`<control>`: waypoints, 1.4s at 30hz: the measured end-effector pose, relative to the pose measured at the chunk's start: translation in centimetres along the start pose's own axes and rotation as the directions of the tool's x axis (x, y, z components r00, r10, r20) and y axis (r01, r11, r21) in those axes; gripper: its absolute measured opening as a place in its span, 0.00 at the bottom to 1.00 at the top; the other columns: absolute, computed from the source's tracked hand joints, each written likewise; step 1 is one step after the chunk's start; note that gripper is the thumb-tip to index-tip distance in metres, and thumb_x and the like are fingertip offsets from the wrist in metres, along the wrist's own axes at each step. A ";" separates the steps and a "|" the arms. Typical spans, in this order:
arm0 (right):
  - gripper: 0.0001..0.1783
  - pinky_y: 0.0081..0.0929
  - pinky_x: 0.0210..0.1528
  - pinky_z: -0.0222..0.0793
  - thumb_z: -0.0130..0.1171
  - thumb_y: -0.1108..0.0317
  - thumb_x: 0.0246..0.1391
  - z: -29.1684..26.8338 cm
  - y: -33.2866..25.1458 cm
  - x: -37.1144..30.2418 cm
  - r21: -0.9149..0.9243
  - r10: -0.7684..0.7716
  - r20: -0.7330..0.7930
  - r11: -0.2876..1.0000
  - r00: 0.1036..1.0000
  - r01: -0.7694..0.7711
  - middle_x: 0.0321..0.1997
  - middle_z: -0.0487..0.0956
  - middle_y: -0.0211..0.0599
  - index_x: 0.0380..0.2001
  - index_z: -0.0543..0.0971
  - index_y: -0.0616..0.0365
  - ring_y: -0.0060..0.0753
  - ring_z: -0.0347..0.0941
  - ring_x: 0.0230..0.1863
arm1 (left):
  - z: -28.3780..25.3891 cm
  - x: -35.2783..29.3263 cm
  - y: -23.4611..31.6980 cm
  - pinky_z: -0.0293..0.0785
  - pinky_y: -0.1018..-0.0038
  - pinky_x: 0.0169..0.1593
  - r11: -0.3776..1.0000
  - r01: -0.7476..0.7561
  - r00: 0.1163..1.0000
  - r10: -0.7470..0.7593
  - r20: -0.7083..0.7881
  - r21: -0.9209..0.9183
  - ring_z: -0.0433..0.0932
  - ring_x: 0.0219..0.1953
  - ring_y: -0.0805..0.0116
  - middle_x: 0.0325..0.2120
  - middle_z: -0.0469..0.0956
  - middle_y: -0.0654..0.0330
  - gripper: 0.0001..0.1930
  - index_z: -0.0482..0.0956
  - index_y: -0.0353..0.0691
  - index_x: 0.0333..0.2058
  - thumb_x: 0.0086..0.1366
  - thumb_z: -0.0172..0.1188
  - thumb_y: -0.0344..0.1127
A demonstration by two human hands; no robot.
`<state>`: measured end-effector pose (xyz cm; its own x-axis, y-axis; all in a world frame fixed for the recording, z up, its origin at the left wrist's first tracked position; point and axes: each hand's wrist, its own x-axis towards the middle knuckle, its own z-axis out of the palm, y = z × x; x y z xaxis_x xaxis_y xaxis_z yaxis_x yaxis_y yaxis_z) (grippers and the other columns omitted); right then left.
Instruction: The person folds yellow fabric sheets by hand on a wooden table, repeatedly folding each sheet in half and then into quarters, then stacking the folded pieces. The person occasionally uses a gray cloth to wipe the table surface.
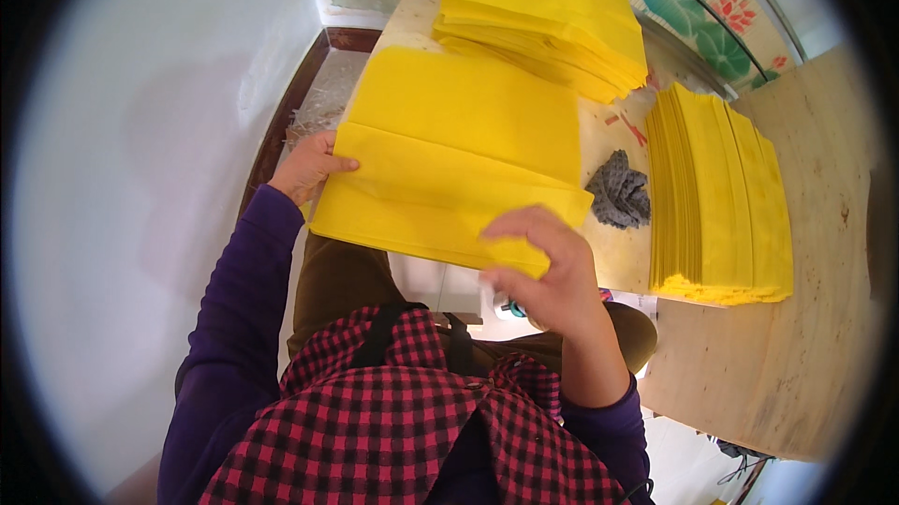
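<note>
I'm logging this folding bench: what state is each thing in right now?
Large yellow paper sheet: folded over, held at both ends.
Left hand: gripping the sheet's left edge.
Right hand: fingers pinching its near right corner.
Far yellow paper stack: fanned, uneven.
Right yellow paper stack: neatly piled.
Grey cloth: crumpled.

Three groups of yellow paper are lying on the table: one stack at the far end (pixel 548 18), one fanned stack at the right (pixel 721 196), and one folded sheet (pixel 449 158) in the middle. One grey cloth (pixel 620 191) is sitting between them. Two hands are showing, the left hand (pixel 307 168) and the right hand (pixel 552 271).
</note>
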<state>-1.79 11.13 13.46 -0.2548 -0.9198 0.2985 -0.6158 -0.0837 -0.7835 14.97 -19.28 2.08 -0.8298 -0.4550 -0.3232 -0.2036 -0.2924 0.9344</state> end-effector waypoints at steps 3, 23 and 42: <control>0.27 0.39 0.57 0.65 0.73 0.64 0.39 0.8 3.9 0.8 -0.296 0.013 -0.124 0.954 0.992 -0.050 0.48 0.78 0.44 0.44 0.78 0.59 0.49 0.71 0.53 | 0.1 0.0 -0.1 0.72 0.75 0.53 1.000 -0.008 1.000 0.008 -0.003 0.009 0.79 0.45 0.71 0.44 0.81 0.59 0.20 0.75 0.33 0.50 0.56 0.60 0.21; 0.28 0.41 0.56 0.65 0.65 0.51 0.49 4.2 6.9 -1.1 -0.440 0.079 0.170 0.898 0.982 0.004 0.50 0.77 0.42 0.47 0.77 0.60 0.48 0.69 0.54 | -0.5 0.4 -0.9 0.72 0.78 0.50 0.998 0.047 0.987 -0.053 -0.149 -0.042 0.78 0.41 0.75 0.37 0.80 0.64 0.14 0.78 0.37 0.44 0.66 0.60 0.40; 0.30 0.38 0.62 0.64 0.60 0.55 0.56 5.5 7.2 1.5 -0.202 0.233 0.122 0.958 0.965 -0.206 0.60 0.71 0.53 0.57 0.70 0.61 0.53 0.67 0.61 | -3.5 0.3 -2.1 0.64 0.81 0.39 0.947 -0.094 0.968 0.159 0.193 -0.308 0.75 0.38 0.74 0.38 0.80 0.61 0.23 0.77 0.38 0.48 0.72 0.46 0.52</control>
<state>-2.53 7.02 5.31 -0.2984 -0.9537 0.0391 -0.6875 0.1863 -0.7019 16.99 -21.74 -0.49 -0.9359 -0.3251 -0.1352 0.0458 -0.4930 0.8688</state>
